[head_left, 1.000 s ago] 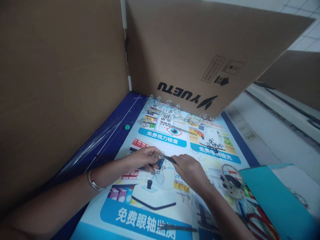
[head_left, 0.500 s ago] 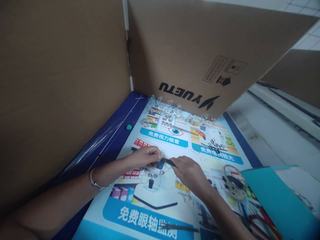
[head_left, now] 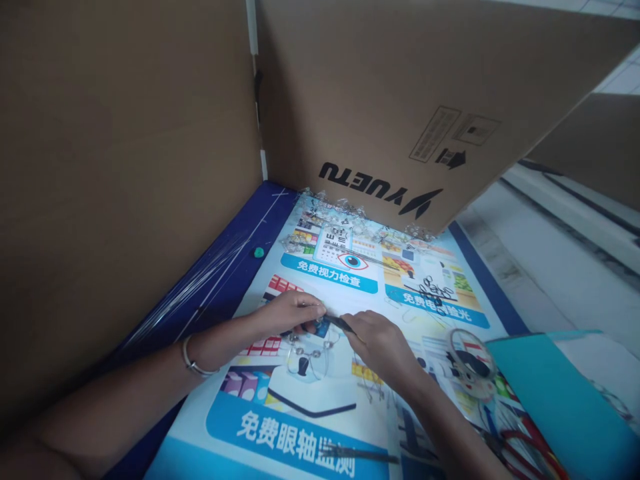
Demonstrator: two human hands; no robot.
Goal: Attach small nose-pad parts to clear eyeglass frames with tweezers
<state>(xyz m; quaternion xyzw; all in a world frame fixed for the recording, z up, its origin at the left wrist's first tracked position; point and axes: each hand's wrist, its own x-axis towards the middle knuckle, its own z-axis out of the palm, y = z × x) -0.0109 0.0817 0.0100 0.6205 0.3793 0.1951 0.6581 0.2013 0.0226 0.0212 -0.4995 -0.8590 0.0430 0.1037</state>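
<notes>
My left hand is closed, thumb and fingers pinching a thin wire piece with loops and small shiny knots hanging beneath them. Its upper part is hidden by the fingers. My right hand is wrapped around a dark, narrow, tapering tool, whose exact kind I cannot make out. The tool's tip meets the wire right at my left fingertips. Below both hands lies a printed blue and white poster.
Cardboard panels stand at the left and back. Clear wire pieces line the far edge, with black rings closer. A tape roll, red-handled scissors and a teal folder lie right. Dark strips lie in front.
My left fingers have turned over the wire piece, so its loops now hang lower and show more plainly. The tool stays at the fingertips. The view has shifted slightly.
</notes>
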